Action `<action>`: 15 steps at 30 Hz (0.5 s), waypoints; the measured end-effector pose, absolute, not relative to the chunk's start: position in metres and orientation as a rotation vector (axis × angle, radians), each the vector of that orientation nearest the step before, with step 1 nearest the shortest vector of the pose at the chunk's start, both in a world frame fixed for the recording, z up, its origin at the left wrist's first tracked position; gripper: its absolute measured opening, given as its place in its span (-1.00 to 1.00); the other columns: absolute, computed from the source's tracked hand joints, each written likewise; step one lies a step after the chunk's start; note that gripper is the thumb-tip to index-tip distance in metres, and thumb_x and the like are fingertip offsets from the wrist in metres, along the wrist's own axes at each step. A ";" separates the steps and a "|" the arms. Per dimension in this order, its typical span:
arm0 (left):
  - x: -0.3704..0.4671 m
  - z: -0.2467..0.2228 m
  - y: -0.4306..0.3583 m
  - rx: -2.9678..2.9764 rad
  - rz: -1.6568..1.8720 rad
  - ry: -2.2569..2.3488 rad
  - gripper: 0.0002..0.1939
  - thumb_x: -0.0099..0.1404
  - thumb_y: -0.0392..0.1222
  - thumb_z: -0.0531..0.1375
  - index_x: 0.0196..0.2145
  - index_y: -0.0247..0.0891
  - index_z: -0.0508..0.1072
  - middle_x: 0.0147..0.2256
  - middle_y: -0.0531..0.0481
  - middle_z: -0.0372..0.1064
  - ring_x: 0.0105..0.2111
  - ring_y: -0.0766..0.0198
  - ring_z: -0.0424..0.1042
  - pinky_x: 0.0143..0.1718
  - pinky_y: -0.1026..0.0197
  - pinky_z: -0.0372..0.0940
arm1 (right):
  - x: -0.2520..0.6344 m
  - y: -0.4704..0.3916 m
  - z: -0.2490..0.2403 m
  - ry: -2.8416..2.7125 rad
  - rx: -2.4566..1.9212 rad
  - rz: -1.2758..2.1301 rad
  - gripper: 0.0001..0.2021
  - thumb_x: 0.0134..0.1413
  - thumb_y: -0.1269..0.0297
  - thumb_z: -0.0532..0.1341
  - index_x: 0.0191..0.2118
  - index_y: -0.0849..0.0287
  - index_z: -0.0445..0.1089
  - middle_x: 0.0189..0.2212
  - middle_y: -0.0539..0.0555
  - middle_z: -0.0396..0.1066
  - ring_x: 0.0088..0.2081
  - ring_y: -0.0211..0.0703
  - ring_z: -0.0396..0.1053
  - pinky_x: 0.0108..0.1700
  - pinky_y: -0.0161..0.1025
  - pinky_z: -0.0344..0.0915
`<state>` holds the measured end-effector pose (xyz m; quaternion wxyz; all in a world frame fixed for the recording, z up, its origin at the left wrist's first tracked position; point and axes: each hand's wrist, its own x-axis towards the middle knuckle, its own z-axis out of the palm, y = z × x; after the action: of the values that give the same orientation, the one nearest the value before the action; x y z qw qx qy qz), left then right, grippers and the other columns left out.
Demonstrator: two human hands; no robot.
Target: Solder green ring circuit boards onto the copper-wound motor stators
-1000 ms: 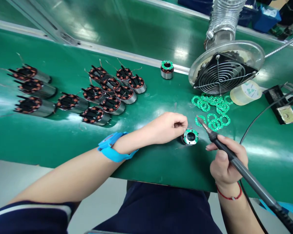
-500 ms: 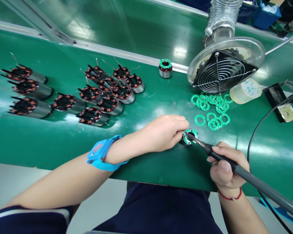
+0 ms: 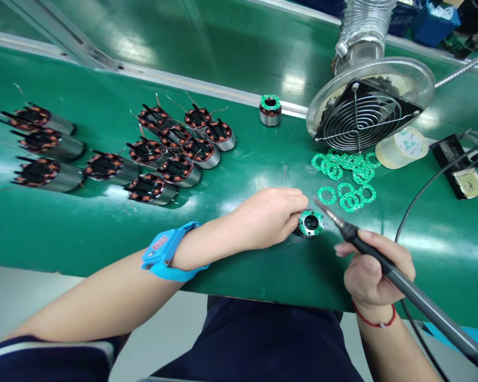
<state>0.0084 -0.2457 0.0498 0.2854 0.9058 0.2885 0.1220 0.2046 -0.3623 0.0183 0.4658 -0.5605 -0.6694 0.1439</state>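
My right hand (image 3: 378,273) is closed around the dark handle of a soldering iron (image 3: 398,281), which slants up to the left. Its bare metal tip hovers above the bench, up and right of a motor stator (image 3: 302,229) topped with a green ring-shaped circuit board (image 3: 311,232). At the left edge of that stator, my left hand (image 3: 269,215) is closed with thumb and fingers pinched together. What lies between those fingertips is hidden. A blue wrist strap (image 3: 169,252) circles my left wrist.
Several wound stators (image 3: 179,171) stand at left, wires sticking up. Loose green ring boards (image 3: 326,196) lie beneath a fan with a grille (image 3: 358,116). Another board-topped stator (image 3: 270,116) stands at the back. A tape roll (image 3: 400,151) and sponge holder (image 3: 450,164) sit at right.
The soldering iron's tip has lifted off the green board and shifted up and slightly right. My right hand has tilted with it. My left hand and the stator have stayed put.
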 end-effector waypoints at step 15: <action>0.007 0.052 -0.240 2.314 0.184 0.758 -0.78 0.27 -0.43 0.07 -0.52 -0.27 0.29 -0.48 0.05 0.31 -0.47 0.32 0.28 -0.41 0.28 0.13 | 0.193 -0.338 0.018 -2.008 -1.362 0.519 -0.47 0.23 0.39 0.20 0.26 -0.01 0.10 0.05 0.14 0.46 0.02 0.01 0.41 0.02 0.04 0.44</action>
<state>0.0067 -0.2398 0.0516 0.3426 0.8903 0.2917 0.0706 0.1933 -0.3378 0.0175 0.3242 -0.5194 -0.7655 0.1979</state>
